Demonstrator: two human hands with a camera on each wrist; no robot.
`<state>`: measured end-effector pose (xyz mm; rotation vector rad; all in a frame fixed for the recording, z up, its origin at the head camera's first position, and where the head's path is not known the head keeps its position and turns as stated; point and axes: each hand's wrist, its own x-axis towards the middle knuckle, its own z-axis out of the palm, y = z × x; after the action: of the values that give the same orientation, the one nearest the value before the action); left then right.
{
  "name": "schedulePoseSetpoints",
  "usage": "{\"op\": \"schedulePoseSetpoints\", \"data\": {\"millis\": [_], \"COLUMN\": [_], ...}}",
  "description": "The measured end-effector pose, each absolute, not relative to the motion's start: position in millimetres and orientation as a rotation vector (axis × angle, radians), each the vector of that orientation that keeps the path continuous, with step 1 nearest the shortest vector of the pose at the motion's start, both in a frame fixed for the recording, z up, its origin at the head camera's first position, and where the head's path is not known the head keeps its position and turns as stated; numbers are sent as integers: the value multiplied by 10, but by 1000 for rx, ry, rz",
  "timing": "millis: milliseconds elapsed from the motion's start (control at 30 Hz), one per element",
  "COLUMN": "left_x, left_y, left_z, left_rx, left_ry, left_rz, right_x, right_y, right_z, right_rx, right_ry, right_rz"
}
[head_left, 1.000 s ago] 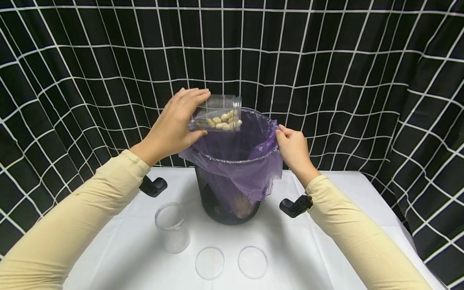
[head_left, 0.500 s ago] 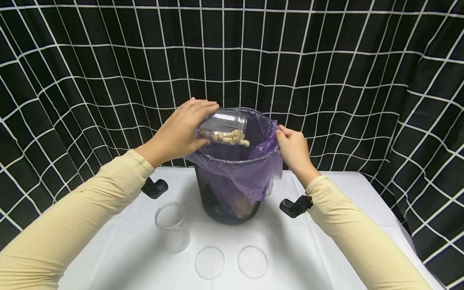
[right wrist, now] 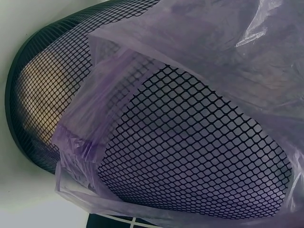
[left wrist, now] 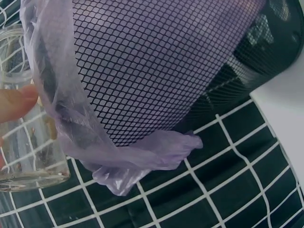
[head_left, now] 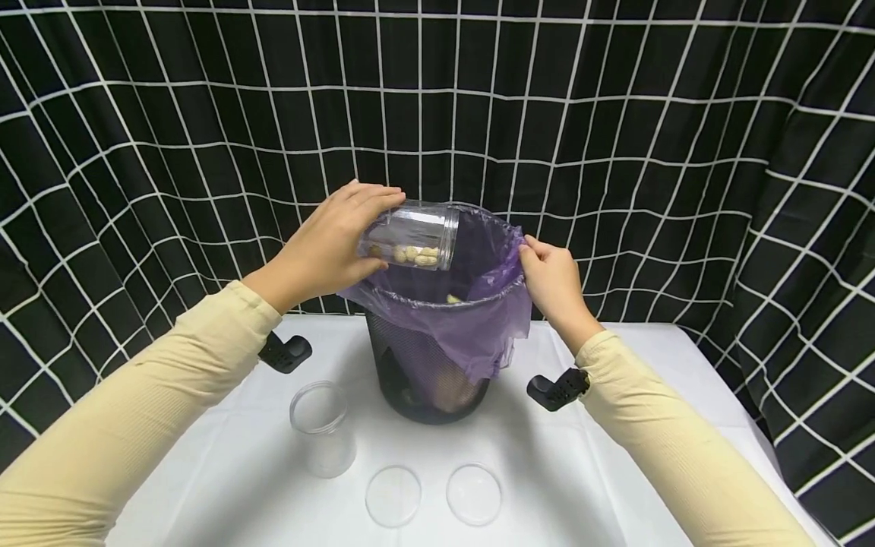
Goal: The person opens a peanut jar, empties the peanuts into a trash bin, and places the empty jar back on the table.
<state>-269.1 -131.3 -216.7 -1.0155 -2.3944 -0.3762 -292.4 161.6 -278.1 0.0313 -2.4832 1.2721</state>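
Note:
My left hand grips a clear plastic jar by its base end, fingers over the top and thumb below. The jar lies nearly on its side, its mouth over the opening of a black mesh bin. A few peanuts rest along its lower wall. One pale peanut shows inside the bin's front rim. Purple bag film lines the bin and hangs over its edge. At the right rim my right hand pinches the bag. In the left wrist view the thumb presses the jar.
A second clear jar stands lidless on the white tablecloth, left of the bin. Two round clear lids lie in front of the bin. Black cloth with white grid lines hangs behind and at both sides.
The left hand dips the jar toward the bin, then draws it slightly back left. Fewer peanuts are in it now, and one appears by the bin's front rim. The right hand stays put.

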Motion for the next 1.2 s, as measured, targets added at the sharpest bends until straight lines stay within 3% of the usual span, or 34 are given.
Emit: {"op": "schedulePoseSetpoints", "data": {"millis": [1200], "left_x": [-2704], "left_y": [-1386], "left_z": [-2227], "left_rx": [-1036], "left_ry": [-2225], "left_rz": [-359], "right_x": [-2914], "right_y": [1619], "right_z": [-2768], "right_rx": [25], "right_ry": [-2471], "right_rz": [1279]}}
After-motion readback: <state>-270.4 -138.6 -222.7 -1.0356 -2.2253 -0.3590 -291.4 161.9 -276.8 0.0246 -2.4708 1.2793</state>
